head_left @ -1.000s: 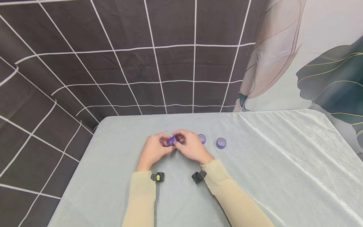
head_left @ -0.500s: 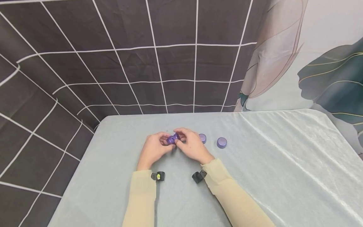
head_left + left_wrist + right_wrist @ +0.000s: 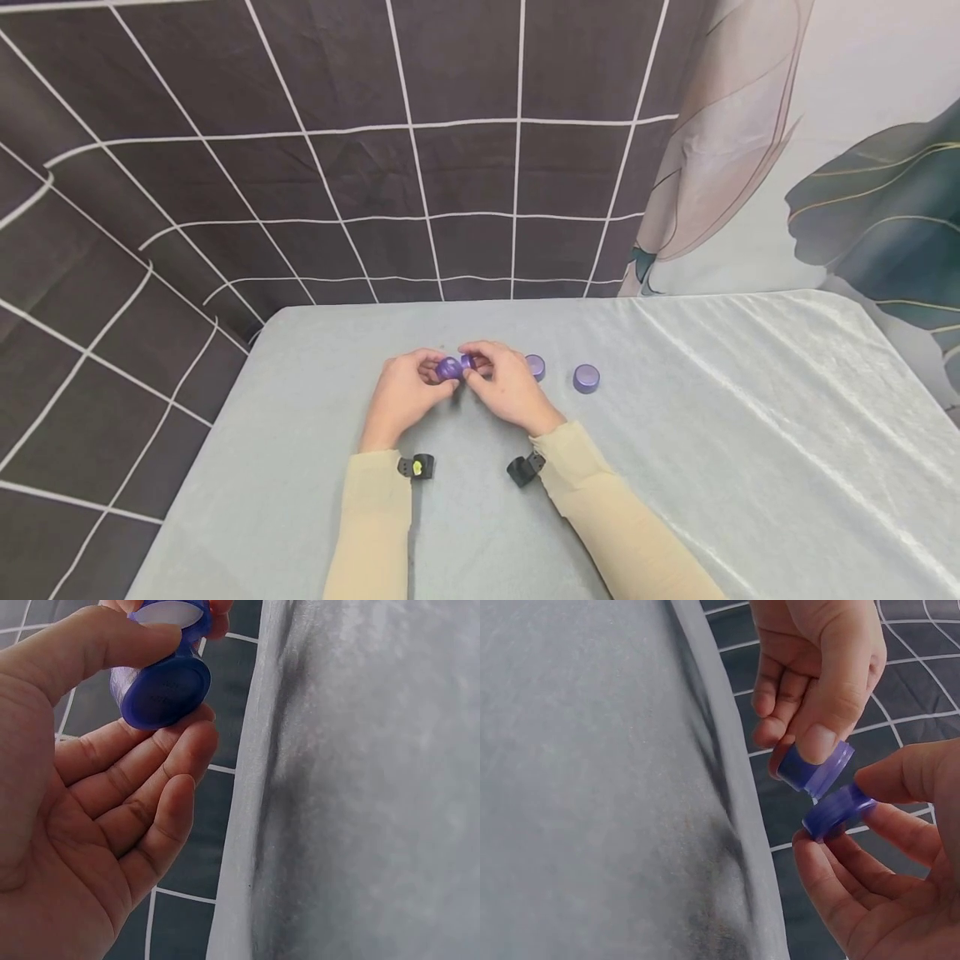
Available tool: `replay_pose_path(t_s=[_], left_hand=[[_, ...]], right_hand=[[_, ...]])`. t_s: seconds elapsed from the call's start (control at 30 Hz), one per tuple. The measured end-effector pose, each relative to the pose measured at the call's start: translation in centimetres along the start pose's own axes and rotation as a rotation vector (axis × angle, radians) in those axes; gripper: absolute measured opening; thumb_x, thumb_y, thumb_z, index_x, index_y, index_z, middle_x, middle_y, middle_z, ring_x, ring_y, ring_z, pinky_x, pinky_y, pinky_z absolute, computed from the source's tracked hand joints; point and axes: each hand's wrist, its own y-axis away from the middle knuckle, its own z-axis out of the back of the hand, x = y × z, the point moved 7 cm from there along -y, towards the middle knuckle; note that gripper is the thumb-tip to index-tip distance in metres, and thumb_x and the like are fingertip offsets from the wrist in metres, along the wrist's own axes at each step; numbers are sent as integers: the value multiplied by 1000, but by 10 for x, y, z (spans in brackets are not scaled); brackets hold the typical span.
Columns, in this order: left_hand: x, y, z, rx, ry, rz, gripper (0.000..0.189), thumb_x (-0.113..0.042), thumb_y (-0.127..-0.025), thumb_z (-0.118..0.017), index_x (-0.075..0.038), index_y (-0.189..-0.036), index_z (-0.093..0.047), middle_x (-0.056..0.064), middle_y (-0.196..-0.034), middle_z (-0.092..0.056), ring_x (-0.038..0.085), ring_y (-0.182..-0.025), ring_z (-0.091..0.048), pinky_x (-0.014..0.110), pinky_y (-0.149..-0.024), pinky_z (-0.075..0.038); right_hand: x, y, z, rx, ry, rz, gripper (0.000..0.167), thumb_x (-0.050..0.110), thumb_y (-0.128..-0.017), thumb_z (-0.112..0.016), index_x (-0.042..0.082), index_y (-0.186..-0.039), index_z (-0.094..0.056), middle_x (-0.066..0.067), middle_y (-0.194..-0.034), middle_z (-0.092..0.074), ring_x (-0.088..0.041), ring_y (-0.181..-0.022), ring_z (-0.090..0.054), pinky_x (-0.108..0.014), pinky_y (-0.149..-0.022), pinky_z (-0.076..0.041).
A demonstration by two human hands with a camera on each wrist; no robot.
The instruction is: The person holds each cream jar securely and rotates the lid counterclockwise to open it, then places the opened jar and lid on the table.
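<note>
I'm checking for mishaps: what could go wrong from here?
The left grip pinches a smooth-looking purple piece, which might slip. The right grip holds a second purple piece very close, so they could bump or catch each other. A purple cap on the table, partly hidden by the right grip, could get nudged.

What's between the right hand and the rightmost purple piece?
In the head view, another purple piece, partly hidden by the right hand, then bare grey cloth up to the rightmost piece.
</note>
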Motion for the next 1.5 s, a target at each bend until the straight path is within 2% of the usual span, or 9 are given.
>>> replay_pose_path(t_s=[0.5, 0.83, 1.17, 1.5], left_hand=[[7, 0, 5, -70, -29, 67, 38, -15, -75, -83, -1, -110, -72, 9, -95, -75, 19, -83, -70, 37, -79, -57], [13, 2, 10, -97, -34, 120, 37, -19, -76, -81, -3, -107, -71, 9, -94, -75, 20, -83, -71, 39, -79, -56], [14, 2, 9, -113, -50, 148, 36, -21, -75, -81, -4, -104, -70, 7, -89, -75, 19, -79, -70, 38, -76, -55], [18, 2, 9, -114, -67, 173, 35, -21, -75, -81, -3, -104, -69, 9, -92, -75, 21, -82, -70, 39, -76, -55]], right_hand=[[2, 1, -3, -5, 45, -12, 33, 5, -89, -68, -1, -122, -66, -14, -110, -68, -23, -95, -70, -31, -86, -56], [1, 0, -5, -19, 18, -48, 31, 6, -89, -69, 0, -120, -67, -13, -107, -69, -21, -90, -72, -31, -82, -57], [-5, -3, -6, -17, 1, -93, 31, 9, -90, -68, 2, -120, -67, -13, -111, -70, -21, -91, -73, -30, -82, -57], [-9, -7, -8, -14, 1, -135, 30, 8, -89, -67, 1, -118, -67, -14, -106, -73, -24, -93, -73, -32, -83, -58]])
